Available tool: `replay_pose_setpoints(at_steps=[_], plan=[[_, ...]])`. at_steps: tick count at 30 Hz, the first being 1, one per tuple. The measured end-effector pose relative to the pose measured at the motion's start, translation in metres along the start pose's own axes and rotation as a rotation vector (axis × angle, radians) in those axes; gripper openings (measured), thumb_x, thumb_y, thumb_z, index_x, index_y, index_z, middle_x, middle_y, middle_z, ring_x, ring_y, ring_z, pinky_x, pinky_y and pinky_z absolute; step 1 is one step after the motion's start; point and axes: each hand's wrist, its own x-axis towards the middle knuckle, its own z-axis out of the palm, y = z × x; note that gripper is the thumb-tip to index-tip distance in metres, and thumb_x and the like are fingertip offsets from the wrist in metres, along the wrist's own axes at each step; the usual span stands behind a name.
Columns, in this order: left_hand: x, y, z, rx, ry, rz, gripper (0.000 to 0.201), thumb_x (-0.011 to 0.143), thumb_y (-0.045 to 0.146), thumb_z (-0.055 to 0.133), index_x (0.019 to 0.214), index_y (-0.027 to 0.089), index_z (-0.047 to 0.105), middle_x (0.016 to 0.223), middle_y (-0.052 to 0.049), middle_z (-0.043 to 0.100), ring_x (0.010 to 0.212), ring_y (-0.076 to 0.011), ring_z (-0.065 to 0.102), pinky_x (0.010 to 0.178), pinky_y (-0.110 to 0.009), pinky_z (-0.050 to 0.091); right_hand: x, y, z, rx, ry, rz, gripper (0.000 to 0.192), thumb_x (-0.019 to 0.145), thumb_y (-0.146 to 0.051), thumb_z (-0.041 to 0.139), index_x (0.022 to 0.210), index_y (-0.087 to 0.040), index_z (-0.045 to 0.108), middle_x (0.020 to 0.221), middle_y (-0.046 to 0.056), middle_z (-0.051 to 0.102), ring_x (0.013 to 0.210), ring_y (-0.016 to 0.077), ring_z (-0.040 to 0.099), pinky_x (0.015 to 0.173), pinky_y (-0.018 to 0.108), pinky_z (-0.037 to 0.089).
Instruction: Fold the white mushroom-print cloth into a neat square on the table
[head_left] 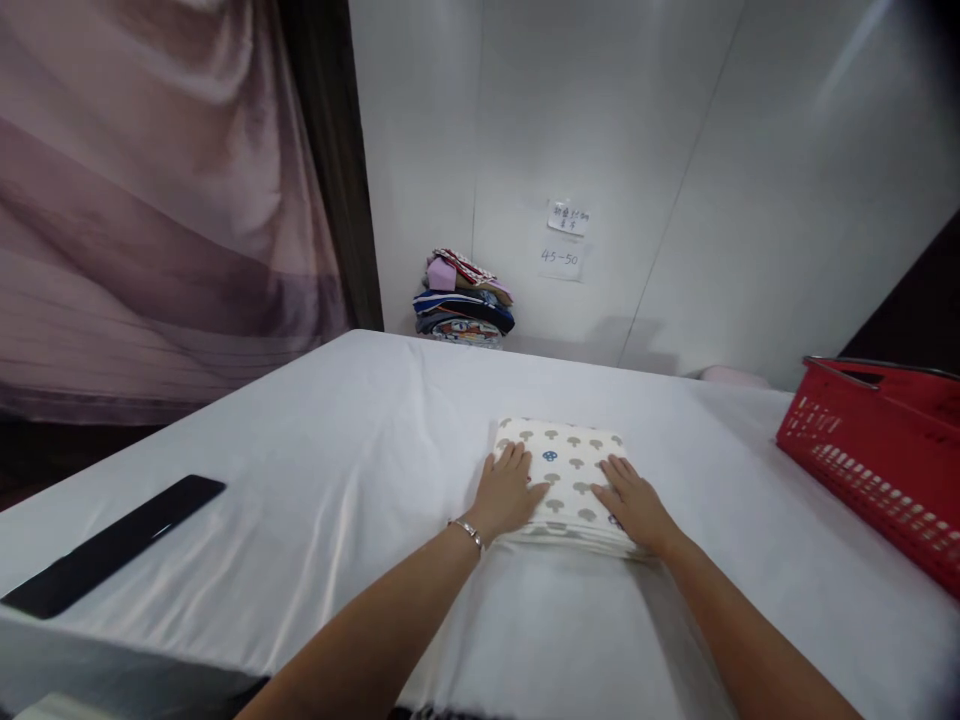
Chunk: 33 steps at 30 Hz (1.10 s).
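Note:
A folded cream cloth (568,462) printed with grey mushroom shapes and one blue one lies on the white-covered table (322,450). My left hand (507,494) rests flat on its near left part, fingers spread, a thin bracelet on the wrist. My right hand (633,503) lies flat on its near right part, fingers also apart. Both palms press down on the cloth; neither hand grips it.
A pile of folded clothes (463,300) sits at the table's far edge by the wall. A red plastic basket (877,450) stands at the right. A long black flat object (112,545) lies near the left edge. Paper notes (566,235) hang on the wall.

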Motion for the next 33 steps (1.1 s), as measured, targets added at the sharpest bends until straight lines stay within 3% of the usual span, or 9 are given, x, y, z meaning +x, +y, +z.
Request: replay_pose_setpoints(at_steps=[3,7,9,12,17,23,33], plan=[[-0.003,-0.005,0.001,-0.009,-0.007,-0.012,0.062,0.089,0.053,0.029,0.14,0.019,0.031,0.153,-0.008,0.02,0.141,-0.0243,0.011,0.112,-0.051,0.014,-0.006,0.006,0.006,-0.064,-0.036,-0.022,0.047,0.093,-0.039,0.032,0.137,-0.027,0.04,0.151,0.008,0.027,0.14,0.0263,0.017,0.103,0.049,0.03],[0.001,0.002,-0.009,-0.01,-0.061,-0.045,0.06,0.088,0.055,0.031,0.137,0.02,0.036,0.152,-0.008,0.022,0.141,-0.0246,0.012,0.111,-0.052,0.017,-0.004,-0.001,-0.004,-0.101,-0.098,0.009,0.048,0.094,-0.044,0.027,0.138,-0.029,0.038,0.151,0.007,0.026,0.14,0.0249,0.017,0.105,0.051,0.025],[0.011,0.008,-0.016,0.002,-0.066,-0.069,0.062,0.087,0.06,0.029,0.134,0.02,0.04,0.152,-0.008,0.023,0.141,-0.0264,0.013,0.11,-0.054,0.017,0.006,-0.01,-0.012,-0.113,-0.091,0.028,0.052,0.093,-0.049,0.027,0.139,-0.026,0.037,0.151,0.008,0.027,0.14,0.0257,0.017,0.107,0.053,0.02],[0.03,0.012,-0.022,0.057,0.016,-0.076,0.067,0.087,0.063,0.025,0.136,0.019,0.039,0.153,-0.009,0.02,0.141,-0.0268,0.009,0.112,-0.054,0.01,0.031,-0.024,-0.022,-0.084,-0.032,0.042,0.063,0.092,-0.054,0.026,0.143,-0.017,0.03,0.153,0.011,0.02,0.141,0.0256,0.012,0.11,0.049,0.014],[0.045,-0.002,-0.005,0.057,0.086,-0.126,0.067,0.088,0.061,0.026,0.139,0.018,0.036,0.152,-0.009,0.021,0.141,-0.027,0.011,0.112,-0.054,0.012,0.063,-0.019,-0.011,-0.034,-0.032,0.052,0.064,0.092,-0.051,0.026,0.143,-0.011,0.028,0.152,0.013,0.021,0.141,0.0257,0.012,0.111,0.045,0.013],[0.037,-0.012,0.009,-0.01,0.112,-0.128,0.066,0.089,0.061,0.027,0.14,0.021,0.034,0.153,-0.007,0.02,0.141,-0.0266,0.01,0.112,-0.053,0.014,0.059,-0.002,0.012,0.018,-0.012,0.061,0.064,0.091,-0.053,0.027,0.142,-0.014,0.03,0.152,0.01,0.022,0.141,0.0245,0.013,0.11,0.046,0.016],[0.038,-0.01,0.006,-0.029,0.114,-0.124,0.062,0.089,0.057,0.032,0.138,0.019,0.034,0.153,-0.008,0.021,0.141,-0.0247,0.011,0.109,-0.048,0.025,0.061,-0.009,-0.002,0.013,-0.049,0.084,0.063,0.092,-0.051,0.027,0.142,-0.012,0.031,0.152,0.011,0.023,0.14,0.0246,0.015,0.11,0.045,0.017]])
